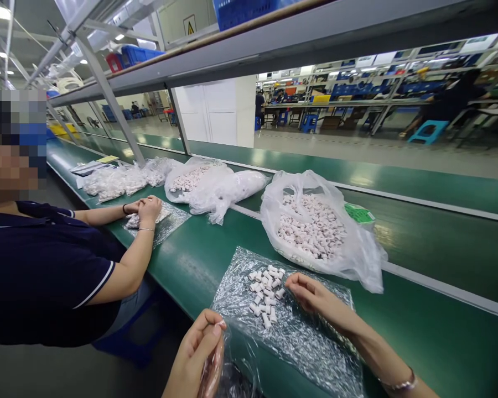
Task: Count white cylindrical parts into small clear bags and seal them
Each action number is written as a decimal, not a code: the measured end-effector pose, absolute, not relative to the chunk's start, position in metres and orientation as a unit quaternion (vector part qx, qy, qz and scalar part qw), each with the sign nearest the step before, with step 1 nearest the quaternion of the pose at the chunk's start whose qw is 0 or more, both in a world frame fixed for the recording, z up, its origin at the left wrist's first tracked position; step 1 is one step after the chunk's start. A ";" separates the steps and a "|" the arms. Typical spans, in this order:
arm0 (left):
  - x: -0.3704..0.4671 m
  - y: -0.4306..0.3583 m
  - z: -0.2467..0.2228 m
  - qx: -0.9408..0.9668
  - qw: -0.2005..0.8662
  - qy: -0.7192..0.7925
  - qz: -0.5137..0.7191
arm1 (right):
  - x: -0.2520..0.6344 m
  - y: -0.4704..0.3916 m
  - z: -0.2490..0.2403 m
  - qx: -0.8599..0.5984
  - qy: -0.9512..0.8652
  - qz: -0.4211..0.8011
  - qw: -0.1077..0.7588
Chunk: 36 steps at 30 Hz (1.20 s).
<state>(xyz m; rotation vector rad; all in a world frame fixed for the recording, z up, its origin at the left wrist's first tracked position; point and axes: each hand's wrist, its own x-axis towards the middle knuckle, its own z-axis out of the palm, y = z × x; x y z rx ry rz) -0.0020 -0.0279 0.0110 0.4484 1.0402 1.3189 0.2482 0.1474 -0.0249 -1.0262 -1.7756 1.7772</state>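
Note:
At the bottom centre, my left hand [199, 351] is closed on the rim of a clear plastic bag [243, 354], which hangs below the bench edge. Small white tubular parts [266, 290] lie in a loose pile on a sheet of clear plastic film [302, 351]. My right hand [309, 296] is just right of this pile, its fingers curled together; whatever they hold, if anything, is hidden. Behind the pile stands an open white plastic bag [269, 221] full of similar parts [311, 226].
To the left, a co-worker's hands [147, 209] are over another pile on film. More bags of parts [191, 179] lie along the green bench [191, 276]. A green-and-white packet [360, 213] sits behind the large bag. A shelf [249, 61] on metal posts runs overhead.

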 end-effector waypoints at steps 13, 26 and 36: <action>0.001 -0.018 0.010 0.199 0.671 0.446 0.557 | 0.245 0.147 -0.042 -0.406 -0.764 0.451 0.218; 0.000 -0.021 0.000 0.212 0.660 0.444 0.568 | 0.240 0.139 -0.048 -0.408 -0.839 0.322 0.158; 0.000 -0.019 0.006 0.217 0.672 0.430 0.562 | 0.245 0.140 -0.023 -0.323 -0.604 0.697 0.214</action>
